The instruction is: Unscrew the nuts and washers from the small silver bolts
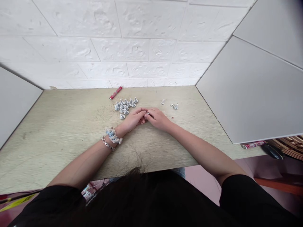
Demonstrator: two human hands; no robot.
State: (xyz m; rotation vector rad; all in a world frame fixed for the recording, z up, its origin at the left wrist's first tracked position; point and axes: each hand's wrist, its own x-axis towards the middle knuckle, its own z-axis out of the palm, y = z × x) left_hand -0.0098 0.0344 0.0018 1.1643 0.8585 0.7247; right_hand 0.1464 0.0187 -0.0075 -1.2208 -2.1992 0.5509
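Note:
My left hand (134, 119) and my right hand (158, 118) meet over the middle of the table, fingertips pressed together. Between them shows the end of a small metal part (147, 113), mostly covered by the fingers, so its kind is not clear. Just left of my left hand stands a cluster of silver bolts with wide round bases (121, 106), shanks upward. One such bolt (122, 116) sits a little nearer, close to the left wrist. Beyond my right hand are a lone small bolt (162, 101), a small nut-like piece (172, 105) and another wide-based bolt (175, 107).
A red tube (115, 93) lies on the wooden table (71, 126) near the white brick-patterned wall (137, 50). Grey panels (255, 88) close off both sides. At the right edge are another red tube (253, 144), a dark object (273, 151) and a wicker basket (290, 146).

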